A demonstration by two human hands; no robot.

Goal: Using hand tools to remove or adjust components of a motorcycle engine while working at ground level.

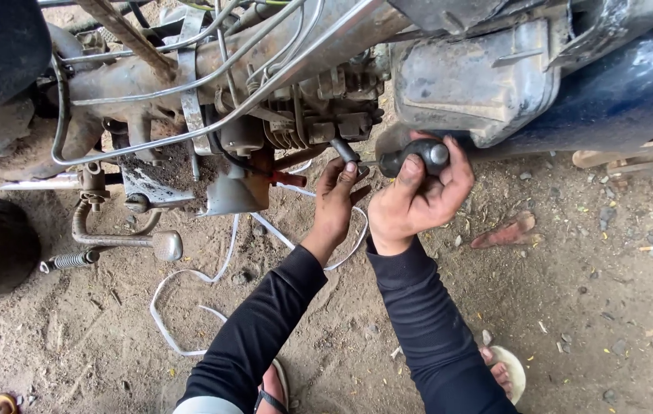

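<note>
I look down at the underside of a dirty motorcycle engine (296, 115). My right hand (414, 201) grips the dark rounded handle of a screwdriver (412, 156), whose shaft points left toward the engine. My left hand (335, 203) reaches up under the engine, its fingertips on a small dark tube-like fitting (344, 149) beside the screwdriver's tip. Both arms wear black sleeves. The tool's tip is hidden behind my left fingers.
A dark blue tank or body panel (618, 92) and a grey metal cover (472, 84) hang at upper right. A foot peg and pedal lever (159, 244) jut out at left. White strap loops (188, 307) lie on the dirt ground. My sandalled feet (506, 368) are at the bottom.
</note>
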